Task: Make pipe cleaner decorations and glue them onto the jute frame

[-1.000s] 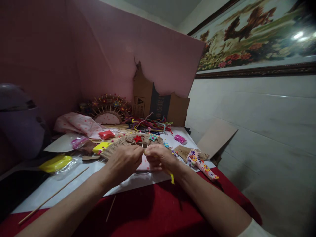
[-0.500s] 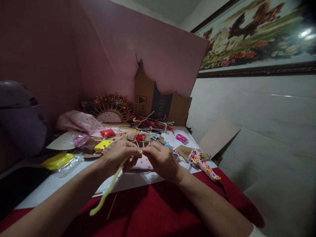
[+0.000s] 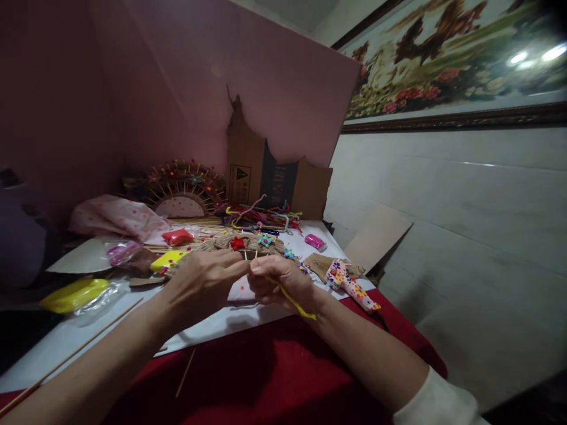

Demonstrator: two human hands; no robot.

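Observation:
A yellow fuzzy stem [image 3: 296,303] comes out of my right hand [image 3: 280,282] and lies over its back toward the wrist. The fingers of my right hand are pinched on it. My left hand [image 3: 205,285] meets the right one at the fingertips, its fingers closed; what it holds, if anything, is hidden. Just behind both hands is a twine-wrapped arch [image 3: 217,242] with a red star [image 3: 237,242] and a teal star [image 3: 266,240]. A pink dotted piece [image 3: 241,290] shows beneath the hands.
Around the hands lie a yellow clay pack [image 3: 75,295], a magenta pack [image 3: 315,241], coloured stems [image 3: 274,220] and a flower-patterned piece [image 3: 354,287]. A finished-looking fan shape [image 3: 181,205] and torn cardboard [image 3: 245,162] stand behind. A long thin stick [image 3: 88,340] lies at left.
The yellow stem hung below my left hand before; now it trails from my right hand over toward the wrist. The view has shifted right, and a long stick shows at left.

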